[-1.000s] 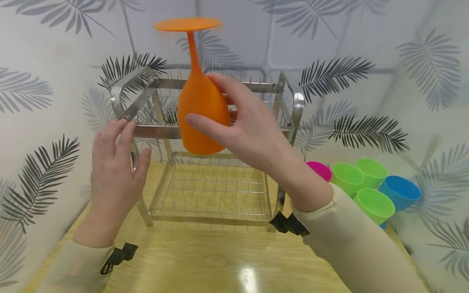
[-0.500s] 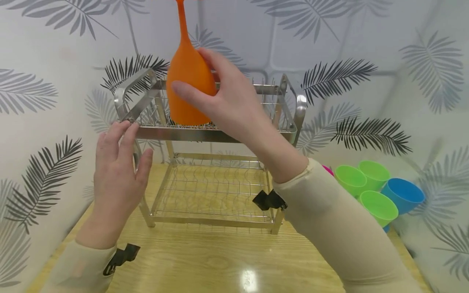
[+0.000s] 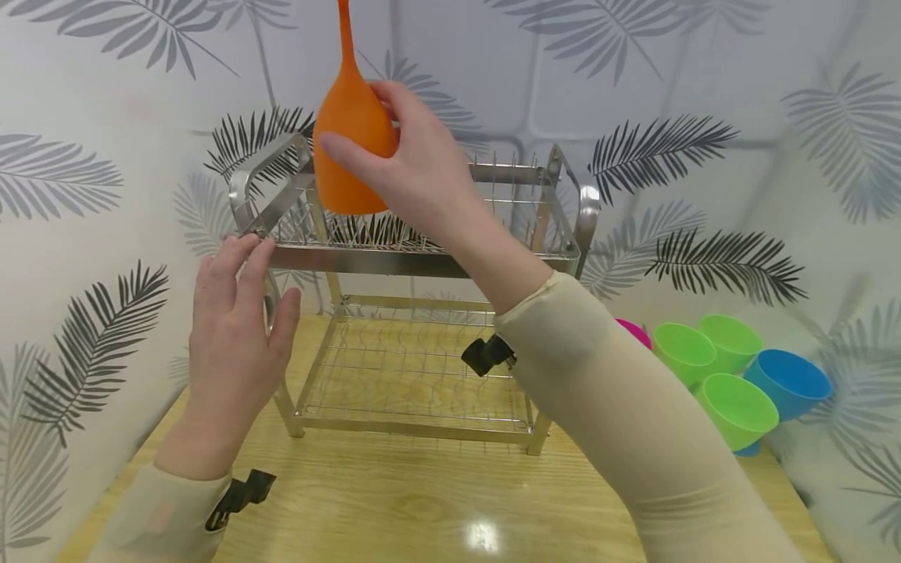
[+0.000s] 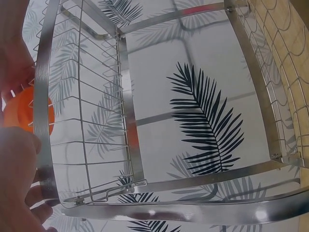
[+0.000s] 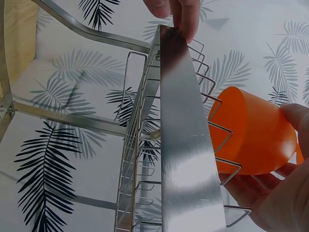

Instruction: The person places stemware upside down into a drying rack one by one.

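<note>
An orange plastic goblet [image 3: 352, 145] hangs upside down above the left part of the dish rack's upper tier, its stem running out of the top of the head view. My right hand [image 3: 415, 160] grips its bowl, thumb in front and fingers behind. Its round mouth shows as an orange goblet [image 5: 253, 133] beside the wires in the right wrist view. My left hand [image 3: 239, 328] touches the front left corner of the metal dish rack [image 3: 373, 262] with its fingertips, the thumb held apart below. In the left wrist view, the rack's bar partly hides the goblet [image 4: 19, 113].
Several upright cups stand at the right: green cups [image 3: 739, 410], a blue cup [image 3: 788, 383] and a pink cup [image 3: 633, 332], partly hidden by my right sleeve. The rack's lower wire tier [image 3: 401, 375] sits over the wooden table [image 3: 366, 500], with a leaf-patterned wall behind.
My right hand has carried the goblet up and to the left, its foot leaving the head view. My left hand stays at the rack's corner.
</note>
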### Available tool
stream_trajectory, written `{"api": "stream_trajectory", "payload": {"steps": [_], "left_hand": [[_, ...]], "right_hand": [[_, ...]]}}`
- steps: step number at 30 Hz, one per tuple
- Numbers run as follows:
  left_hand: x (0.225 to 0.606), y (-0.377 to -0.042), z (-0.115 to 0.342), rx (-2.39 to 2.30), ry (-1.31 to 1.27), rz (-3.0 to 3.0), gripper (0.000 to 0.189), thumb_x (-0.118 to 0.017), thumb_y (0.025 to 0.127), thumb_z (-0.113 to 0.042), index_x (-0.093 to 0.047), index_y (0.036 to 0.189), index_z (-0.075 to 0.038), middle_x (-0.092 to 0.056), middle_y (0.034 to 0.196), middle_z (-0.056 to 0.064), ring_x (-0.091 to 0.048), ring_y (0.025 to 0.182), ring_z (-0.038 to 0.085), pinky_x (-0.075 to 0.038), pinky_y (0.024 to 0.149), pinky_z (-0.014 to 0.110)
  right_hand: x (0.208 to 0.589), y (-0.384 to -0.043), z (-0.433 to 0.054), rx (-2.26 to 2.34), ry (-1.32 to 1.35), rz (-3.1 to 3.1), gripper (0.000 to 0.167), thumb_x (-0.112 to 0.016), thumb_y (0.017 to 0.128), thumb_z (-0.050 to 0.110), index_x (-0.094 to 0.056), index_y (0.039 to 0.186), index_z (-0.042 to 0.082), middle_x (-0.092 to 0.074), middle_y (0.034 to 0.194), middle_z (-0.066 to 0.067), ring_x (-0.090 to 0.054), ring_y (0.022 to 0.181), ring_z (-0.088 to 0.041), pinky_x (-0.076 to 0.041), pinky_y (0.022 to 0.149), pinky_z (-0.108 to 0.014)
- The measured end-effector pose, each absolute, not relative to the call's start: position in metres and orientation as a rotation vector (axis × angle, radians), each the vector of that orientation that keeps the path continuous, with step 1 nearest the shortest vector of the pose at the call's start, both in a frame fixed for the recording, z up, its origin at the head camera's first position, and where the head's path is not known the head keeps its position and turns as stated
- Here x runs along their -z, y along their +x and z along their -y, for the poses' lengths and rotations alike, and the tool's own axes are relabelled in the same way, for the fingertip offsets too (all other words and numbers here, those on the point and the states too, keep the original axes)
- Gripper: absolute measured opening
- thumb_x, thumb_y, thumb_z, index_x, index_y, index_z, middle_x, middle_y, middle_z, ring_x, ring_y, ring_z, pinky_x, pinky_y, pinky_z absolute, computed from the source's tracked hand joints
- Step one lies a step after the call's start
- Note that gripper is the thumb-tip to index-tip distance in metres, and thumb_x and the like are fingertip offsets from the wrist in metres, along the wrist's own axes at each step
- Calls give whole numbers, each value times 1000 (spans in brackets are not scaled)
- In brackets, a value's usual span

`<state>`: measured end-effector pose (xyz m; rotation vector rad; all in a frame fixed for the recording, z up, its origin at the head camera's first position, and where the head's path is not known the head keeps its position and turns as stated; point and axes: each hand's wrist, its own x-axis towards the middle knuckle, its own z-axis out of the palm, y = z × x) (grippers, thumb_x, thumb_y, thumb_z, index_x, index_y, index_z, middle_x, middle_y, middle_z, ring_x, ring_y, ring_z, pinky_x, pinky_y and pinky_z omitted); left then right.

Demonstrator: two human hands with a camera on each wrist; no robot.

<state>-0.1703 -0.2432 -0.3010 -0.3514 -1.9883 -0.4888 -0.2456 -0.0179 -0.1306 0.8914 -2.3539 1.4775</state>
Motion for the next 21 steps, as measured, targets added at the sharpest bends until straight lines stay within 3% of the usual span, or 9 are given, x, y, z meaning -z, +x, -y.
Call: {"api": "stream_trajectory", "payload": {"steps": [21], "left_hand": [[303,-169,244,463,-345,1992,54,-64,108,-18,-53,157,1,-50,159,23,-40,155,45,-30,132,54]], "right_hand": [[134,-270,57,-1378,835,2417,70,-80,102,46,-48,156,15,-64,140,0,-65,120,-15,-58,97,-27]]}}
